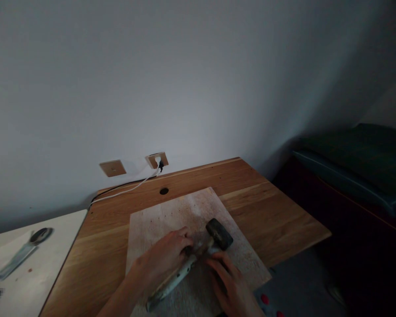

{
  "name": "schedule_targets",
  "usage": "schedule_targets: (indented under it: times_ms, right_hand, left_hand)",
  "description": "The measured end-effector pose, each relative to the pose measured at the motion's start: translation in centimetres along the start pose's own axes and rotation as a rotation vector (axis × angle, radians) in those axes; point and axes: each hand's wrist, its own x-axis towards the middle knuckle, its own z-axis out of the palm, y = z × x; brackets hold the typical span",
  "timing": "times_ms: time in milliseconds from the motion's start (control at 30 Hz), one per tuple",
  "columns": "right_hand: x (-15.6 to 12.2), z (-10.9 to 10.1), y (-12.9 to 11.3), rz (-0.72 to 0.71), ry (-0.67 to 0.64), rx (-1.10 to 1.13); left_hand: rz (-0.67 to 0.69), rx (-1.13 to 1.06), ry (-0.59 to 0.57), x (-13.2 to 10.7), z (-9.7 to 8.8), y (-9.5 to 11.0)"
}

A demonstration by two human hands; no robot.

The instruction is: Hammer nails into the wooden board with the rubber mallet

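Observation:
A mallet (219,234) with a dark block head and a worn, pale handle lies slanted across a light wooden board (198,202). Over the board, my left hand (168,250) is on the left of the handle with its fingers curled in. What those fingers hold, if anything, is too dark to make out. Just below the mallet's head, my right hand (229,281) has bent fingers drawn close beside the handle. A small whitish patch shows near its fingertips, too blurred to name.
The board rests on a wooden table (267,202) with a round cable hole (164,191). Cables (132,188) run to a wall socket (158,160). At left, a white surface (62,237) bears a blurred cutter-like tool (23,253). Dark cushions (356,163) are at right.

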Motion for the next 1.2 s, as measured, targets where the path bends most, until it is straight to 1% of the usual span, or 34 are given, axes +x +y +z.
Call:
schedule_targets:
  times_ms: [133,233,300,400,533,667,767,867,933,1033,1100,1133,1200]
  right_hand:
    - [0.0,0.2,0.1,-0.003,0.023,-0.007]
    - [0.0,0.2,0.0,0.015,0.013,-0.01]
    - [0.1,0.1,-0.2,0.02,0.016,-0.011]
    - [0.1,0.1,-0.3,0.014,0.024,-0.007]
    - [0.1,-0.3,-0.5,0.015,0.008,0.006]
    - [0.1,-0.6,-0.6,0.037,0.001,0.002]
    - [0.1,-0.6,-0.7,0.049,-0.021,-0.013]
    - [0.3,-0.5,-1.1,0.054,-0.052,-0.041]
    - [0.5,-0.6,-1.3,0.055,-0.058,-0.065]
    - [0.2,-1.5,-0.7,0.048,-0.006,-0.14]
    - [-0.6,-2.7,0.5,0.056,0.039,-0.23]
    - [-1.2,-3.3,1.3,0.065,0.057,-0.287]
    - [-2.6,-4.3,3.2,0.105,0.071,-0.415]
  left_hand:
    - [0.012,0.033,0.028,0.2,1.0,-0.8]
    - [0.018,0.043,0.039,0.4,1.4,-1.2]
    - [0.05,0.031,0.047,0.5,1.2,-1.1]
    - [0.081,-0.003,0.074,0.2,0.6,-0.8]
    - [0.067,-0.054,0.127,-1.2,-0.1,-0.5]
    - [-0.003,-0.108,0.17,-3.2,0.2,-1.2]
    - [-0.027,-0.042,0.202,-4.5,0.6,-1.8]
    - [-0.033,0.036,0.274,-6.0,1.2,-2.0]
    - [-0.025,0.093,0.336,-7.4,1.7,-2.1]
    - [-0.025,0.248,0.455,-10.5,3.3,-2.7]
    - [-0.014,0.379,0.517,-13.0,4.7,-3.3]
    - [0.0,0.439,0.527,-14.2,5.5,-3.5]
    - [0.018,0.527,0.511,-16.3,7.1,-3.8]
